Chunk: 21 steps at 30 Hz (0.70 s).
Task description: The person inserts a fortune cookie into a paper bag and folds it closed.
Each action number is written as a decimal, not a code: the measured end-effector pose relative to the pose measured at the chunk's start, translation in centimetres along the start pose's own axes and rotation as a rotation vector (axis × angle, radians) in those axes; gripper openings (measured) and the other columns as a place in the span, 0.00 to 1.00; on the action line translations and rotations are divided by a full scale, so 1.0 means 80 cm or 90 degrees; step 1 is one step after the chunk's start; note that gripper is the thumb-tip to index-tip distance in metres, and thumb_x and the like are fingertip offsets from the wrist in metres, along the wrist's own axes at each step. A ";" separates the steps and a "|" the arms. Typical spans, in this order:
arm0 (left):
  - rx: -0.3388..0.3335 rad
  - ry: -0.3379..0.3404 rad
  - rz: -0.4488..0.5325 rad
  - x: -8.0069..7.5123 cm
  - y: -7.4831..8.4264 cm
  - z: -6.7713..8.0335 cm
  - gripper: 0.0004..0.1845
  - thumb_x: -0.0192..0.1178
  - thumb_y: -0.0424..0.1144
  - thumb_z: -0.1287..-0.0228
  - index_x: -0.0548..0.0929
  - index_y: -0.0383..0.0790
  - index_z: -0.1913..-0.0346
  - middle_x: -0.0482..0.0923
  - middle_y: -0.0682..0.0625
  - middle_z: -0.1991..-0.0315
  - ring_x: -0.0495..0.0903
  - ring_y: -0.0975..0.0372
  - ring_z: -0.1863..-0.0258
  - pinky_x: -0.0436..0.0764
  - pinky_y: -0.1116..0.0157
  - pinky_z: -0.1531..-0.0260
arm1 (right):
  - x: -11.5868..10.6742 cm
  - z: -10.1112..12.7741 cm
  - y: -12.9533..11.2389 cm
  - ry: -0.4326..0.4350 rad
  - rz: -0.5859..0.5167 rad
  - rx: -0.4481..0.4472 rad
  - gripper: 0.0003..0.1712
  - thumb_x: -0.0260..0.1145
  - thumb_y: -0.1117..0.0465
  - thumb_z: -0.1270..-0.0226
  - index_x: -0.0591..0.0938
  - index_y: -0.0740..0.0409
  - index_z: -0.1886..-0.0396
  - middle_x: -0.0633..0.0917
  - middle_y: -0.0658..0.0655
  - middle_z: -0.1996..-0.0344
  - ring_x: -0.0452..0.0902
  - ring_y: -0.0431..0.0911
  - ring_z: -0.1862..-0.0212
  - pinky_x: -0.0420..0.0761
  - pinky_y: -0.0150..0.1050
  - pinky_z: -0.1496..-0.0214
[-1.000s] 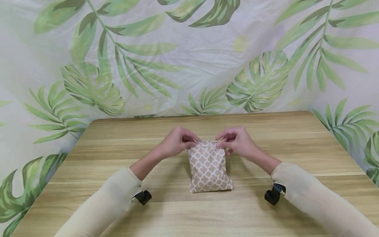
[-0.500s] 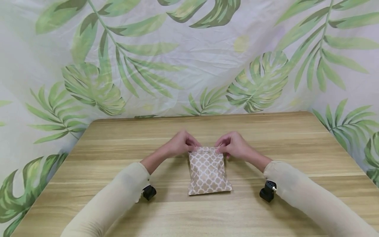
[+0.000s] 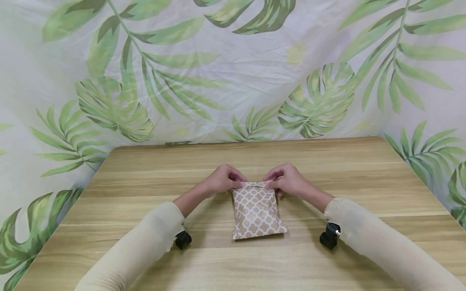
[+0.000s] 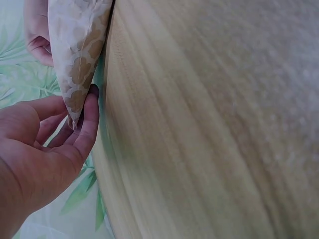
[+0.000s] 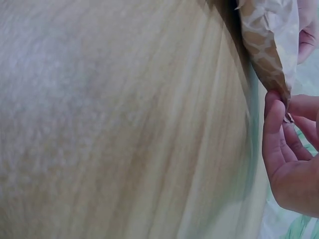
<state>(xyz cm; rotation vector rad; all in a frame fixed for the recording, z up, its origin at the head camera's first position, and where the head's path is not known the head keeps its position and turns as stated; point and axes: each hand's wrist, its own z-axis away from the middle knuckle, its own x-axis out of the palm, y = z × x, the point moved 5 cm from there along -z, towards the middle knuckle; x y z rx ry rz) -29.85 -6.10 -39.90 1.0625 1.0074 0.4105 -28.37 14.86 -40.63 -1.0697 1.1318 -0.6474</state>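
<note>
Head view shows a small patterned paper bag point(image 3: 257, 212) lying mid-table point(image 3: 327, 161), likely light, thin and easily creased, best held at its folded top edge, where the left hand point(image 3: 221, 180) at 10 o'clock and right hand point(image 3: 287, 180) at 2 o'clock pinch its corners.

Both forearms, in cream sleeves, reach forward from the near edge of the desk point(image 3: 327, 161) and converge toward its middle. The left hand point(image 3: 222, 180) and the right hand point(image 3: 287, 180) sit close together, knuckles up, fingers curled, thumb and fingertips of each pinched shut. A black camera mount hangs under each wrist.
</note>
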 end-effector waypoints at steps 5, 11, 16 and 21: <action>-0.010 0.005 0.014 0.001 -0.001 0.001 0.09 0.64 0.26 0.31 0.88 0.25 0.53 0.88 0.42 0.62 0.79 0.66 0.71 0.81 0.68 0.71 | -0.001 0.001 0.001 -0.017 -0.012 0.025 0.10 0.73 0.72 0.37 0.88 0.73 0.56 0.88 0.57 0.70 0.75 0.42 0.83 0.78 0.32 0.80; -0.012 0.016 0.022 0.000 0.000 0.002 0.09 0.63 0.28 0.30 0.88 0.26 0.52 0.88 0.42 0.58 0.78 0.66 0.71 0.82 0.68 0.70 | -0.002 0.001 -0.001 -0.030 -0.007 0.030 0.10 0.72 0.70 0.34 0.88 0.72 0.55 0.87 0.59 0.64 0.75 0.42 0.80 0.77 0.33 0.79; -0.006 0.020 0.015 -0.002 0.000 0.003 0.10 0.62 0.29 0.29 0.89 0.27 0.52 0.88 0.43 0.57 0.79 0.66 0.70 0.83 0.66 0.69 | -0.003 0.002 0.000 -0.035 0.008 0.026 0.09 0.71 0.71 0.33 0.88 0.71 0.55 0.88 0.59 0.64 0.75 0.42 0.79 0.76 0.33 0.80; -0.005 0.018 0.013 -0.004 -0.003 0.004 0.10 0.63 0.31 0.28 0.89 0.28 0.51 0.88 0.42 0.57 0.80 0.65 0.69 0.86 0.63 0.66 | -0.003 0.003 -0.001 -0.045 0.016 0.025 0.09 0.70 0.70 0.31 0.88 0.70 0.54 0.89 0.58 0.66 0.76 0.43 0.78 0.76 0.33 0.79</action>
